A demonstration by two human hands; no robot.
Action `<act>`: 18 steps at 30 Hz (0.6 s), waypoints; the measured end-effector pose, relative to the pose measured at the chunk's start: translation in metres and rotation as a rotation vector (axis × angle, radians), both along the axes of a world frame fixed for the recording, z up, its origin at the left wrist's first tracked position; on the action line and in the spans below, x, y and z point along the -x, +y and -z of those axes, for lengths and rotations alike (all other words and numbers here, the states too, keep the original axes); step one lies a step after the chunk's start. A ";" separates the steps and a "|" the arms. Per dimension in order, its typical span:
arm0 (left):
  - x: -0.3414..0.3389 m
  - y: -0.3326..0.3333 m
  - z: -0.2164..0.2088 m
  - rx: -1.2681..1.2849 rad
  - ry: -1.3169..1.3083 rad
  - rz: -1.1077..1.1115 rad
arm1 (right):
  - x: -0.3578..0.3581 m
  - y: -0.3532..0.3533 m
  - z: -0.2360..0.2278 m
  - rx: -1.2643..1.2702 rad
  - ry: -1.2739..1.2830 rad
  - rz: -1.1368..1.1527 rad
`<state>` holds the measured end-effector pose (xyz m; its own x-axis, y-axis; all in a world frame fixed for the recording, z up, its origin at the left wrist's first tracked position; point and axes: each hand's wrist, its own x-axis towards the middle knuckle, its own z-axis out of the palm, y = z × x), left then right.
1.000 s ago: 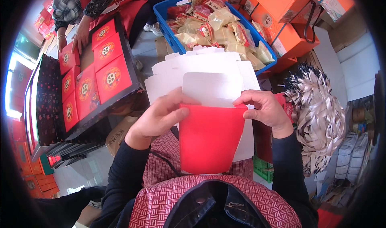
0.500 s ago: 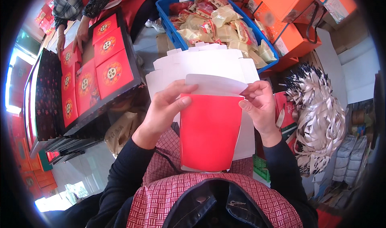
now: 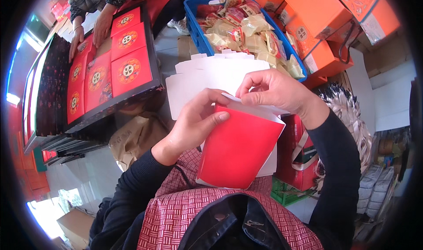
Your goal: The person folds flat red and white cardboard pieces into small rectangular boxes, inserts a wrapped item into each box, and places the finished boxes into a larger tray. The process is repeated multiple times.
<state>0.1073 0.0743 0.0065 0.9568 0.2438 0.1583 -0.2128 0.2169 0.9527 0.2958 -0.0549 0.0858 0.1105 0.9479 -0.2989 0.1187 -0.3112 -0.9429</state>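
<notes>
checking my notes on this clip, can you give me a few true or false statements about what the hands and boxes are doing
1. Both hands hold the red box. True.
2. The right hand rests in the blue crate. False: it pinches the white flap at the box's top.
3. The left hand grips the box's left side. True.
4. The blue crate is empty. False: it holds wrapped packets.
5. Another person's hands touch the tray of red boxes. True.
</notes>
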 end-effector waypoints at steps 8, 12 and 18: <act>0.001 -0.002 -0.002 -0.007 -0.011 -0.038 | 0.016 0.001 0.000 0.015 -0.038 0.081; 0.002 0.000 -0.004 -0.022 -0.024 -0.016 | 0.018 -0.003 0.008 -0.244 -0.478 0.020; 0.001 0.002 0.001 -0.111 -0.066 -0.014 | 0.033 -0.003 0.011 -0.375 -0.575 0.056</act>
<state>0.1061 0.0764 0.0055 0.9402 0.2343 0.2471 -0.2777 0.1076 0.9546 0.2624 -0.0580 0.0744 0.2056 0.9640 0.1687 0.6257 0.0031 -0.7800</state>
